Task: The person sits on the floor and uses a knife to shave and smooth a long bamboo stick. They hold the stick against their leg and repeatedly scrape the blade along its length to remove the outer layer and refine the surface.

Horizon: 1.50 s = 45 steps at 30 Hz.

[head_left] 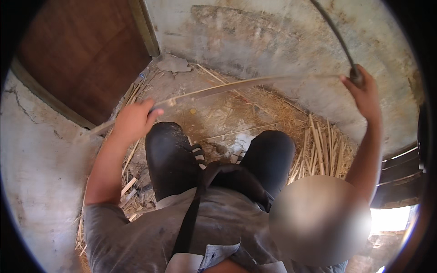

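A long, thin strip that looks like split bamboo spans the space in front of me, bowed slightly upward. My left hand is closed round it near its left end, which pokes out toward the left wall. At the far right my right hand is raised, with its fingers wrapped round a dark, thick piece where the strip meets the hand. From that hand a dark, curved length rises past the top of the view. Whether it is the same strip bent upward or a separate thing, I cannot tell.
Split sticks are heaped beside my right knee, with straw and shavings around them. More offcuts lie by my left leg. A pale wall curves close ahead; a brown door panel stands at the upper left.
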Tool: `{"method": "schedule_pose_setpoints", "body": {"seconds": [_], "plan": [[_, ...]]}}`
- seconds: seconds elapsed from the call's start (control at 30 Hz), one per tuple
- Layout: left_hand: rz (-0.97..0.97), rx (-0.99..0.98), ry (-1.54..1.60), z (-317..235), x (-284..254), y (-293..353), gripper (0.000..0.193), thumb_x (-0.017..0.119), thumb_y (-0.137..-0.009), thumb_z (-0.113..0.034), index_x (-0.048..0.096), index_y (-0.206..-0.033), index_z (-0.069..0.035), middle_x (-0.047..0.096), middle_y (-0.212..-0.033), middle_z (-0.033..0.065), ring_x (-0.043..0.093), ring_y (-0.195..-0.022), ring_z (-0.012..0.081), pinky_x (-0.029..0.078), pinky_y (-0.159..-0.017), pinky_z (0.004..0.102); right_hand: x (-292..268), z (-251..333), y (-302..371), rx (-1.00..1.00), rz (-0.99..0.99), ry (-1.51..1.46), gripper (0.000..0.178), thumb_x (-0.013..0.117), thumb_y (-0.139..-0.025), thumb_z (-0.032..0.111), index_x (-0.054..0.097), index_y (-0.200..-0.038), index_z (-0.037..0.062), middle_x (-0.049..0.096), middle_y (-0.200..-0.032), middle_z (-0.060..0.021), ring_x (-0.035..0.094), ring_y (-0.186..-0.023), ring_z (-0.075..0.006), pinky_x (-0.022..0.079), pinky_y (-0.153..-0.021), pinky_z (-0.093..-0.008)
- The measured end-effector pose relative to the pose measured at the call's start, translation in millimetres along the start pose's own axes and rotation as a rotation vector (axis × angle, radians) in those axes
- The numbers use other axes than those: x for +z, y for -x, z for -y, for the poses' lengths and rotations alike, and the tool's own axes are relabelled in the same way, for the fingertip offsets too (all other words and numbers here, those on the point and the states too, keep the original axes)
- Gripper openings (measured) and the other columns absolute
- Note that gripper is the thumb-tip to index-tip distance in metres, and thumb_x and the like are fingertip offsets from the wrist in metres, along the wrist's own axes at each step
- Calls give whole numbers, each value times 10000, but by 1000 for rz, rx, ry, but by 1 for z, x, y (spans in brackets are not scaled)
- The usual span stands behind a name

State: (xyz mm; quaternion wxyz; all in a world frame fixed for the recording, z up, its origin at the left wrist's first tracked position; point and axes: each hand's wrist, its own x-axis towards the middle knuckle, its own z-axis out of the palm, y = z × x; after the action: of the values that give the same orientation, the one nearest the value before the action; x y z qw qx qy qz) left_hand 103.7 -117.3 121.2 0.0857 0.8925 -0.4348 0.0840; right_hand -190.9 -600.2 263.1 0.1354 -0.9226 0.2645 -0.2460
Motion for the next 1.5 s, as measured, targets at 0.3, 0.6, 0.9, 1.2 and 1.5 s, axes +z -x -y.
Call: {"method": "schedule_pose_setpoints", "body": {"seconds": [0.3,0.6,0.9,1.2,1.5], "plan": [[187,-484,317,-25,55,105,495,538,-1034,-459,592,-884,10,629,-768,278,628,-777,493,484,-702,525,262,86,37,-280,603,-340,425,801,-818,434,702,-990,59,705,-851,-146,710,-818,-314,544,-729,-432],[316,-583,498,-17,94,158,519,483,-1071,-449,606,-881,18,646,-807,295,640,-806,494,496,-728,518,378,114,48,-458,662,-234,285,709,-814,271,676,-1019,75,713,-887,-184,695,-895,-403,549,-767,-510],[411,-622,650,-5,92,152,571,452,-1087,-461,641,-909,48,683,-843,243,663,-812,400,502,-762,464,395,130,72,-422,766,-130,324,681,-808,229,700,-1094,78,723,-960,-210,704,-941,-395,561,-836,-496],[627,-775,785,12,92,143,663,341,-1097,-552,609,-786,-31,566,-685,89,548,-677,221,466,-676,378,420,89,42,-111,732,-239,388,647,-787,200,700,-1144,57,722,-1057,-237,691,-1036,-391,554,-890,-489],[446,-610,625,4,99,147,606,407,-1099,-476,653,-852,20,641,-730,176,612,-696,300,498,-714,421,439,68,34,-33,718,-306,472,698,-775,226,675,-1158,-49,716,-1053,-263,690,-1003,-403,544,-874,-470]]}}
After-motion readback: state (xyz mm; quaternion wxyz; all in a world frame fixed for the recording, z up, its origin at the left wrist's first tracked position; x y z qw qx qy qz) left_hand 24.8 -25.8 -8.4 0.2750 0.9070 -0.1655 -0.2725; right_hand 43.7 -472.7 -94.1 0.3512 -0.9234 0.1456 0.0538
